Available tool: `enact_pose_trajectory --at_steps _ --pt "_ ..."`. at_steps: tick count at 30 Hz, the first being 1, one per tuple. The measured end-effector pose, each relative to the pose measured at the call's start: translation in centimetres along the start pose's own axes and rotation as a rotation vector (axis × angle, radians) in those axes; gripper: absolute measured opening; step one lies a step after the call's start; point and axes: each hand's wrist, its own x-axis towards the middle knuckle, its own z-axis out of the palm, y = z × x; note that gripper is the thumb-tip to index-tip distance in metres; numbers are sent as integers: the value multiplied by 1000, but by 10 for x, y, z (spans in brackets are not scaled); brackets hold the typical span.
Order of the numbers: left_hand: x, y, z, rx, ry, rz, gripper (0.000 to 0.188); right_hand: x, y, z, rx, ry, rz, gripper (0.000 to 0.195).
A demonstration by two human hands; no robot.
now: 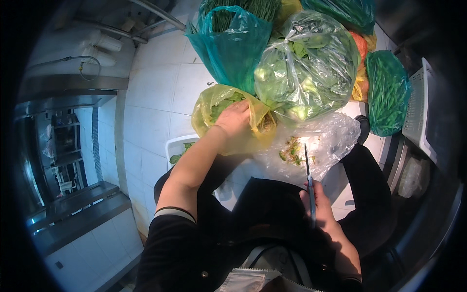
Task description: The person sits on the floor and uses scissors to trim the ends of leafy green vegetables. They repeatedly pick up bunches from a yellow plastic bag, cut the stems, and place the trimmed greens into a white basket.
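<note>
My left hand (235, 116) reaches into the mouth of a yellow plastic bag (204, 109) that holds leafy greens (228, 102). Its fingertips are hidden by the greens and the film, so a grasp cannot be made out. In my right hand (321, 204) is a slim knife (308, 164), its pointed blade directed away from me. Beyond the knife, a clear plastic bag (339, 127) lies spread flat. Root ends and leaf trimmings (292, 151) are scattered on it, just left of the blade tip.
A knotted clear bag of leafy vegetables (306, 73) stands ahead, beside a teal bag (233, 47) of thin green stalks. To the right are a green bag (388, 95) and a white plastic basket (419, 109). Behind my left arm, a white container (175, 144) holds green leaves.
</note>
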Motion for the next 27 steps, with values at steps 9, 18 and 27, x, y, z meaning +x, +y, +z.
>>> enact_pose_trajectory --at_steps 9,18,27 --pt "-54 -23 -54 -310 229 -194 39 -5 -6 1 -55 7 -43 38" --pt "-78 59 -113 -1486 338 -516 27 -15 5 6 -79 58 -221 31" --pt "-83 151 -43 -1317 -538 -185 32 -40 2 -13 72 -352 14 44"
